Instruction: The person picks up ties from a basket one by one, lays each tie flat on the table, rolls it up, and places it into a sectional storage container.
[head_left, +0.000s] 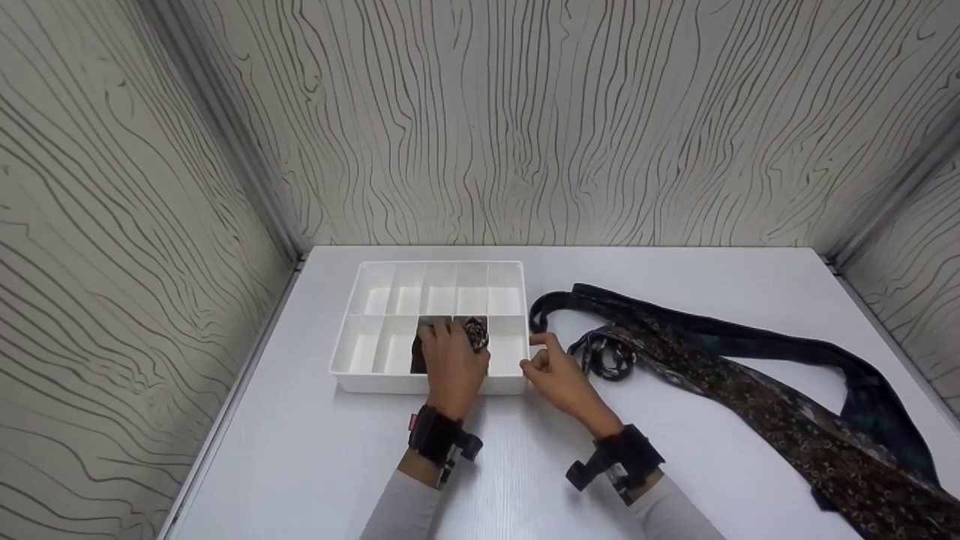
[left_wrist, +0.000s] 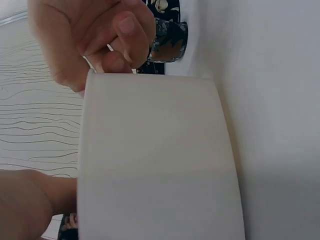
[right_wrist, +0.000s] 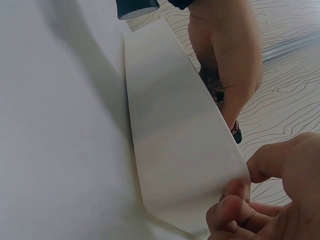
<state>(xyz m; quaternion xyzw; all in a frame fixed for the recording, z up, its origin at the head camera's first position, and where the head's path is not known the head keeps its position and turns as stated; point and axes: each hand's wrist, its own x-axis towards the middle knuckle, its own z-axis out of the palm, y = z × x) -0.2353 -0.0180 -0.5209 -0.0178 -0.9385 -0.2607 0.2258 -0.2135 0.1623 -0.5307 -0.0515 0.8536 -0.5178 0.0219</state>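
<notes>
A white divided box (head_left: pixel 427 384) holds dark rolled neckties in its front row. One dark necktie (head_left: pixel 418 358) fills a middle front compartment; a patterned rolled necktie (head_left: pixel 475 330) sits in the compartment to its right. My left hand (head_left: pixel 454 364) reaches down over these two compartments, fingers bent onto the rolled neckties, their tips partly hidden. In the right wrist view the left thumb points down behind the box wall (right_wrist: pixel 175 110). My right hand (head_left: pixel 559 379) grips the box's right side near the front corner, thumb and fingers at the rim.
Right of the box, several long dark neckties (head_left: pixel 739 386) stretch across the white table (head_left: pixel 277 450) toward the near right. One has a coiled end (head_left: pixel 611 358) close to my right hand. Wood-patterned panels (head_left: pixel 480 135) stand behind and at both sides.
</notes>
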